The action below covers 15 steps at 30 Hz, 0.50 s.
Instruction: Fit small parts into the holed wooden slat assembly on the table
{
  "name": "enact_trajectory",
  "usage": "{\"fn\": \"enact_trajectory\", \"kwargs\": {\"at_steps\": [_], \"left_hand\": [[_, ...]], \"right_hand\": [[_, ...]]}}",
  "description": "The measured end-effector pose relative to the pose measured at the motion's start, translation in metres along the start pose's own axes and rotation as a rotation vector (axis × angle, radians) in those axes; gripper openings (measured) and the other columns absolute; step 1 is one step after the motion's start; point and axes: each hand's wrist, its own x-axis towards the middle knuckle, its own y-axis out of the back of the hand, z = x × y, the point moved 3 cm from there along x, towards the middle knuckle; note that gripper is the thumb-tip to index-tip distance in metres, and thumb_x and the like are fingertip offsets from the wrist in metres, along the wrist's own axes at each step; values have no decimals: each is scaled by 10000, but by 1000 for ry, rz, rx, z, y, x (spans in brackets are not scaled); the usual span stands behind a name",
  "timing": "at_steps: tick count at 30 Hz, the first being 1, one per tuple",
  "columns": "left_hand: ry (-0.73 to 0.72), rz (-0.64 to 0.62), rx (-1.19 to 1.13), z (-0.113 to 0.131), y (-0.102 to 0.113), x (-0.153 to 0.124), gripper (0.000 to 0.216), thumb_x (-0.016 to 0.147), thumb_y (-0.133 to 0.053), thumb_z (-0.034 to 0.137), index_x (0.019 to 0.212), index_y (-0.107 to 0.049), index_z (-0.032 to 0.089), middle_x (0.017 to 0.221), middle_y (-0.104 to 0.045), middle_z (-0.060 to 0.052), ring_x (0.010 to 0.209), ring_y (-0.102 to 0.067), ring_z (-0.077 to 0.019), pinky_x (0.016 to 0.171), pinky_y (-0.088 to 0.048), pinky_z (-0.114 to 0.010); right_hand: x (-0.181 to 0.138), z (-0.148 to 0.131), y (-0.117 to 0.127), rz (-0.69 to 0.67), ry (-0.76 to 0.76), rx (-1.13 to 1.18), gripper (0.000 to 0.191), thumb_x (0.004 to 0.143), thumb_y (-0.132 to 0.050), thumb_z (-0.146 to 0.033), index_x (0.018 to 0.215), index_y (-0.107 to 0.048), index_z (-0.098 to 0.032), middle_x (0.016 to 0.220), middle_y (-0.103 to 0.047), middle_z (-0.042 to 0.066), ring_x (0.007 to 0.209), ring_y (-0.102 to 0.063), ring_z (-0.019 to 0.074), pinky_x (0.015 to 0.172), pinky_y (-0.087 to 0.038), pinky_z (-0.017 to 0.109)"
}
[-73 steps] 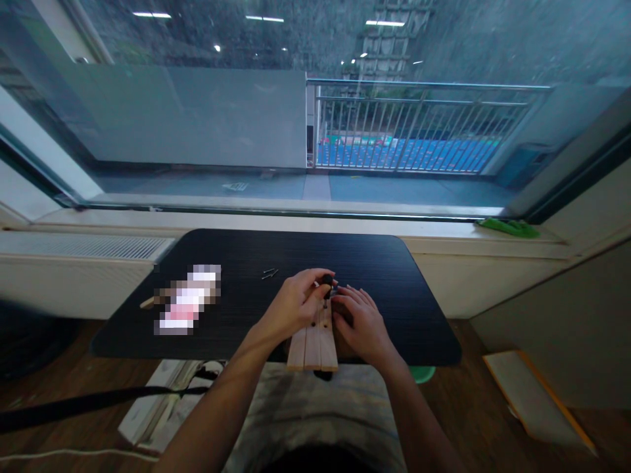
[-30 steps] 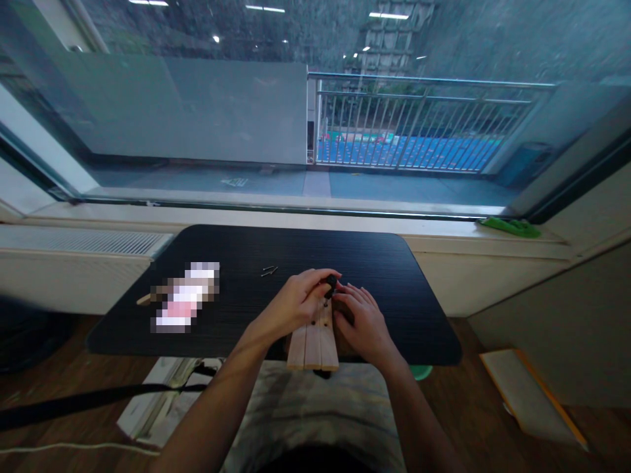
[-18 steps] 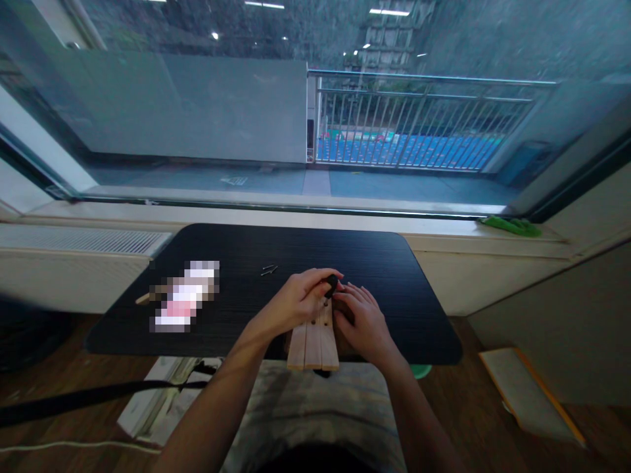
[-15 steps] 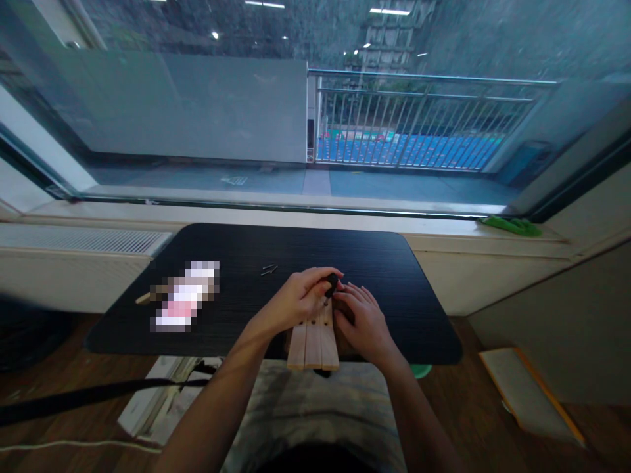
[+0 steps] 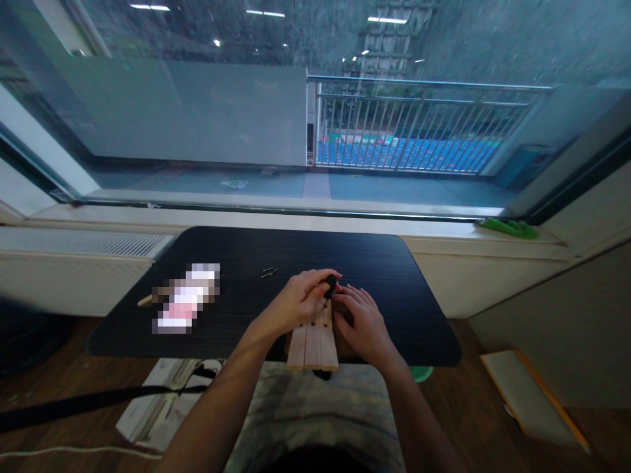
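Observation:
My left hand [image 5: 308, 297] is closed round the black handle of a short screwdriver [image 5: 330, 284], held upright over the far end of some wooden slats. Three pale wooden slats [image 5: 313, 348] lie side by side near the table's front edge, with dark holes or screw heads across them. Beneath the screwdriver a small metal screw [image 5: 326, 303] shows at the right slat. My right hand [image 5: 362, 322] rests to the right of the slats, fingers stretched forward and thumb bent near their edge. A darker brown piece under the slats is mostly hidden.
Several loose screws [image 5: 269, 271] lie on the black table [image 5: 236, 246], left of my hands. A blurred-out object [image 5: 187, 299] and a wooden stick [image 5: 146, 301] are farther left. Behind the table runs a windowsill [image 5: 276, 219] with a green cloth [image 5: 510, 228].
The view has tilted slightly, so the scene sits a little lower. Both hands keep nearly the same places on the screwdriver and beside the slats.

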Motion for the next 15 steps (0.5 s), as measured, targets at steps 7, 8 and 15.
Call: {"fn": "enact_trajectory", "kwargs": {"at_steps": [7, 8, 15], "left_hand": [[27, 30, 3, -4, -2, -2, 314, 946, -505, 224, 1201, -683, 181, 1051, -754, -91, 994, -684, -208, 929, -539, -367], [30, 29, 10, -3, -3, -2, 314, 943, -505, 217, 1200, -683, 181, 1045, -755, -88, 993, -684, -206, 935, -536, -366], [29, 35, 6, -4, -5, 0, 311, 954, -496, 221, 1198, -685, 182, 1043, -757, -85, 1007, -687, -207, 943, -533, -350]], "right_hand": [[-1, 3, -1, 16, 23, 15, 303, 864, -556, -185, 1124, -699, -243, 1337, -674, 93, 1306, -584, 286, 1155, -372, 587], [-2, 5, -1, 24, 32, 18, 297, 866, -556, -188, 1122, -698, -240, 1332, -676, 96, 1300, -588, 289, 1153, -375, 590], [-2, 13, -5, 44, 57, 3, 280, 871, -554, -201, 1109, -697, -238, 1321, -683, 104, 1288, -600, 307, 1134, -398, 608]]}}
